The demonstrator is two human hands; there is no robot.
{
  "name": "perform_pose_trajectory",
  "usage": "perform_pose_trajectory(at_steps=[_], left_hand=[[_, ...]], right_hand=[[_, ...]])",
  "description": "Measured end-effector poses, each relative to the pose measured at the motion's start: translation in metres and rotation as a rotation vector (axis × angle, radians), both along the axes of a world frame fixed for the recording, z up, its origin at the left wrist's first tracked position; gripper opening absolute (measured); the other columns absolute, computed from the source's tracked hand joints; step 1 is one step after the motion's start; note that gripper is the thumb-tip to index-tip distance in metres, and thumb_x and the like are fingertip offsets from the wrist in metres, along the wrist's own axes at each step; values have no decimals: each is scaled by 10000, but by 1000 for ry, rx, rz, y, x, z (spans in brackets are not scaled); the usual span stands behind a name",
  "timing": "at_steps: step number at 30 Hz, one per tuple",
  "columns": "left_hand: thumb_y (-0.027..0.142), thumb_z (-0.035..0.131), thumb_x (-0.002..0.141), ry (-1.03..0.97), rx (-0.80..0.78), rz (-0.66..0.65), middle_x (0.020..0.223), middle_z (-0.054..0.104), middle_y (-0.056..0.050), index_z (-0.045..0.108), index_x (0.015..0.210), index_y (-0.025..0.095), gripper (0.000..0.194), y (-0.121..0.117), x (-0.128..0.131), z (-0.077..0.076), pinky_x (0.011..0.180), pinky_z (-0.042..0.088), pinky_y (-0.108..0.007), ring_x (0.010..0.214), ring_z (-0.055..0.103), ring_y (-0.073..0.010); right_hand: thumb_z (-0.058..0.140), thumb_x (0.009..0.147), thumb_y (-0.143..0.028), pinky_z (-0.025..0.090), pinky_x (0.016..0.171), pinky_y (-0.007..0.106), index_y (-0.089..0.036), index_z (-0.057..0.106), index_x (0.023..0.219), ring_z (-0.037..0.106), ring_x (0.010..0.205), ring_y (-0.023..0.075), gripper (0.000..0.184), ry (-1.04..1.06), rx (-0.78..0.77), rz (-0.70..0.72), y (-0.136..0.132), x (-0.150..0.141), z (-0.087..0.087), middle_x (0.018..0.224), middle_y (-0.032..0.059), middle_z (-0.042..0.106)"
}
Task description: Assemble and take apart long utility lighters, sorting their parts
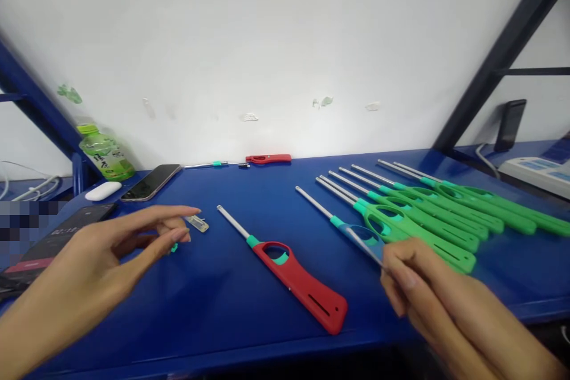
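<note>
My left hand (133, 237) hovers over the blue table (214, 303), fingers loosely curled around a small teal piece (174, 247); a small clear plastic part (198, 224) lies just past the fingertips. My right hand (423, 285) pinches the handle end of a blue long-nosed lighter (342, 225) lying on the table. A red long-nosed lighter (294, 273) lies between my hands, its metal tube pointing away to the left.
Several green lighters (427, 208) lie in a row at the right. A red lighter shell (268, 159) and a loose metal tube (207, 164) rest by the wall. A phone (151, 182), white case (103, 190), green bottle (105, 155) and dark tablet (57, 234) are at left.
</note>
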State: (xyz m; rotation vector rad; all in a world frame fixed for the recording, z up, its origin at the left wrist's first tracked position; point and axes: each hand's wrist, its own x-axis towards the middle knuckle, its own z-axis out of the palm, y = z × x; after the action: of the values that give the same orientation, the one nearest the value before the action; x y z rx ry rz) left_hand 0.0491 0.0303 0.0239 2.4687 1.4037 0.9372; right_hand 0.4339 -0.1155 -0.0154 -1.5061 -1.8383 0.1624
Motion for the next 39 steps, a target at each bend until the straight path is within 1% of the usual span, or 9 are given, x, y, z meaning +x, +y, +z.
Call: perform_pose_trajectory(at_steps=[2, 4, 6, 8, 12, 18, 23, 30, 39], left_hand=[[557, 679, 988, -53, 47, -16, 1050, 812, 93, 786, 1104, 339, 269, -16, 16, -9, 814, 623, -200, 898, 788, -157], [534, 677, 996, -146, 84, -96, 918, 806, 74, 786, 975, 325, 237, -31, 39, -16, 657, 610, -155, 704, 750, -126], [466, 666, 1021, -222, 16, -182, 724, 751, 67, 774, 946, 319, 197, -41, 64, -20, 481, 549, -132, 539, 683, -111], [413, 605, 1063, -281, -75, -264, 675, 731, 54, 767, 911, 299, 250, -49, 85, -22, 386, 491, -135, 441, 608, -96], [397, 618, 1062, -391, -251, -308, 653, 715, 21, 785, 913, 259, 263, -58, 109, -29, 396, 504, -164, 452, 604, -105], [457, 739, 984, -637, -583, -215, 678, 731, -28, 808, 870, 194, 295, -67, 119, -38, 467, 531, -190, 493, 607, -112], [496, 801, 935, -826, -786, -254, 716, 764, -48, 822, 872, 184, 319, -68, 122, -44, 433, 469, -159, 451, 556, -75], [460, 806, 936, -817, -780, -253, 705, 767, -58, 828, 881, 170, 296, -69, 123, -42, 463, 501, -189, 469, 573, -93], [455, 784, 952, -777, -767, -279, 668, 759, -50, 827, 871, 179, 291, -69, 121, -45, 451, 492, -182, 456, 575, -95]], right_hand=[[444, 1127, -394, 510, 530, 188, -286, 551, 988, 605, 542, 120, 206, 69, -44, 16, -1, -4, -4, 681, -52, 619], [514, 1102, -399, 508, 546, 181, -285, 574, 968, 594, 565, 116, 186, 136, -57, 11, 1, -4, -3, 687, -57, 596], [598, 1058, -414, 504, 532, 174, -279, 583, 865, 584, 575, 117, 237, 178, -63, 10, 3, -2, 0, 681, -55, 582], [682, 1002, -450, 522, 527, 175, -276, 612, 812, 631, 622, 134, 268, 236, -90, 24, 3, 2, 3, 713, -42, 623], [737, 962, -488, 608, 637, 216, -288, 727, 921, 742, 837, 209, 204, 385, -34, -44, -3, 4, 1, 901, 12, 741], [737, 966, -420, 566, 563, 229, -259, 760, 777, 689, 629, 175, 249, 434, 247, -148, -3, -21, 2, 686, 6, 698], [734, 960, -390, 506, 494, 216, -287, 747, 709, 643, 521, 142, 272, 433, 276, -87, 2, -33, 4, 576, -32, 665], [696, 987, -300, 501, 510, 171, -326, 742, 797, 630, 510, 101, 197, 444, 240, 69, 5, -31, 1, 600, -81, 665], [697, 996, -375, 492, 529, 195, -298, 750, 739, 609, 520, 114, 274, 496, 162, 40, 2, -35, 2, 587, -48, 642]])
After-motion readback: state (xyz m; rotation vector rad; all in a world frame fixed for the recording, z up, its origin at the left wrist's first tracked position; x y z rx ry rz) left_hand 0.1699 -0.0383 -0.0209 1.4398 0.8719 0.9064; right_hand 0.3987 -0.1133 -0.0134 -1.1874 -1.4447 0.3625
